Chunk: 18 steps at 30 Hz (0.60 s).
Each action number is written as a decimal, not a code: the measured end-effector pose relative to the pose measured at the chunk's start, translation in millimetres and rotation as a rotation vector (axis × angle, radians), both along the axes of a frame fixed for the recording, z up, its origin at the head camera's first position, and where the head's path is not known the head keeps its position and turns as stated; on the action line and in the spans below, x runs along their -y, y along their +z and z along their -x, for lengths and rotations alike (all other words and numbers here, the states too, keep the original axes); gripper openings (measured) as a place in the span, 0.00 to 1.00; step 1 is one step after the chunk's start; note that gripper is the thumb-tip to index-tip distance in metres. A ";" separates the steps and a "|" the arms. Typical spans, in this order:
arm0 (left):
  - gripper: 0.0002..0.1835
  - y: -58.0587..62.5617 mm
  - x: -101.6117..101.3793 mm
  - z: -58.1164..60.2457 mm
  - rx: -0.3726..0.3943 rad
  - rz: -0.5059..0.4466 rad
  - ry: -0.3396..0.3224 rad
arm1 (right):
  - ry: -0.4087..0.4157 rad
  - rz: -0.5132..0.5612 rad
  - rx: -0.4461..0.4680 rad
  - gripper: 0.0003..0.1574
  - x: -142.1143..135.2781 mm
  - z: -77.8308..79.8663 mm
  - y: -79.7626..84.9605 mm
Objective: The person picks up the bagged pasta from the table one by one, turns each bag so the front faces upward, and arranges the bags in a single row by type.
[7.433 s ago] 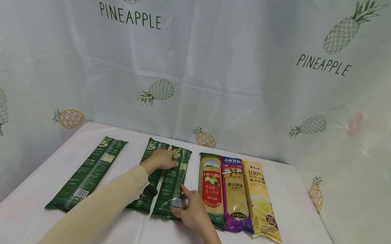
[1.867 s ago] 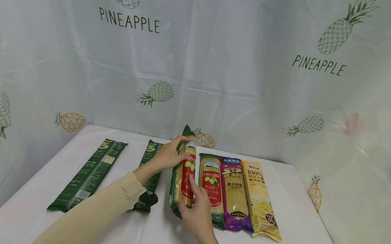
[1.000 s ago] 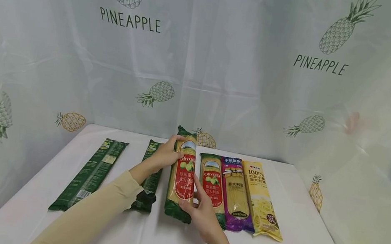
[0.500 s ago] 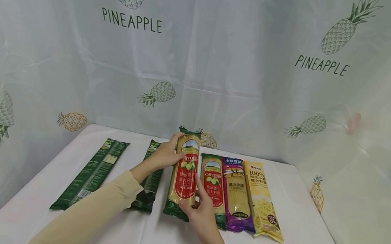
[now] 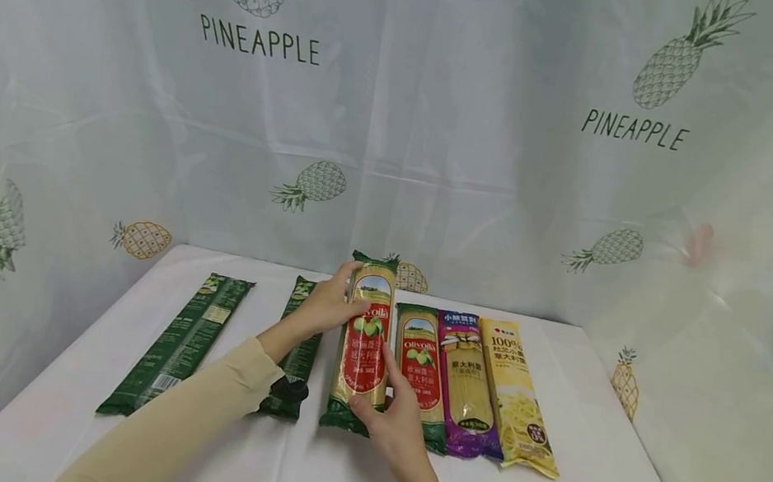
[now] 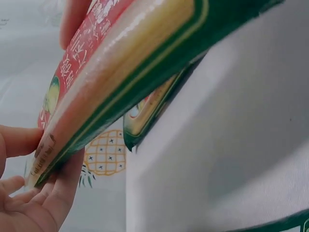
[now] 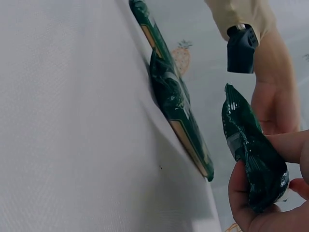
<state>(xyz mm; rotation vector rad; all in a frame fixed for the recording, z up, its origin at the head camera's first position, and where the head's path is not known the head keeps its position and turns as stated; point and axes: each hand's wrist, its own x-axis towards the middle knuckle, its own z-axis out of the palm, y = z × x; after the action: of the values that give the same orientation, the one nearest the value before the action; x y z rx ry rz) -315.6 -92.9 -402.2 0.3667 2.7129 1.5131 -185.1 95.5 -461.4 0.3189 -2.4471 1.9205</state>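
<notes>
In the head view both hands hold a spaghetti packet above the table, its red label facing up. My left hand grips the upper left side, thumb on the front. Near the bottom, my right hand grips the right side. The left wrist view shows the packet raised clear of the table, with fingers beneath it. In the right wrist view the packet's crimped green end sits between thumb and fingers. A second red-label spaghetti packet lies just right of the held one.
Two green packets lie back side up on the left: one at the far left, one partly under the left arm. A purple noodle packet and a yellow one lie at the right. A pineapple-print curtain hangs behind the table.
Earlier the spaghetti packet lay back side up on the table. Both hands have lifted it and turned it over so the red label shows. Over the last half second it has barely moved.
</notes>
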 end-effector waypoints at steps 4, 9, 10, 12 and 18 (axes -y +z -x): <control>0.42 -2.2 -0.1 1.2 0.058 -0.080 0.016 | -0.002 -0.051 -0.025 0.58 -0.6 0.5 0.8; 0.40 -5.2 2.2 3.6 0.121 -0.176 0.027 | 0.045 -0.083 0.015 0.57 -4.6 2.1 4.9; 0.40 -5.9 3.0 4.2 0.134 -0.196 0.027 | 0.062 -0.074 0.036 0.57 -5.9 2.2 5.7; 0.40 -6.8 4.4 5.0 0.153 -0.234 0.021 | 0.096 -0.039 0.077 0.57 -9.0 2.3 6.9; 0.40 -4.7 6.1 5.0 0.196 -0.322 -0.014 | 0.155 0.037 0.149 0.57 -15.9 2.1 8.5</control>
<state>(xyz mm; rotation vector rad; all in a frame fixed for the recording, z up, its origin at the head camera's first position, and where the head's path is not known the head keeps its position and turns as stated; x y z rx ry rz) -320.6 -99.1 -406.9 0.2256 2.3178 1.8751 -187.2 111.4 -452.9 0.3895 -2.5440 2.1208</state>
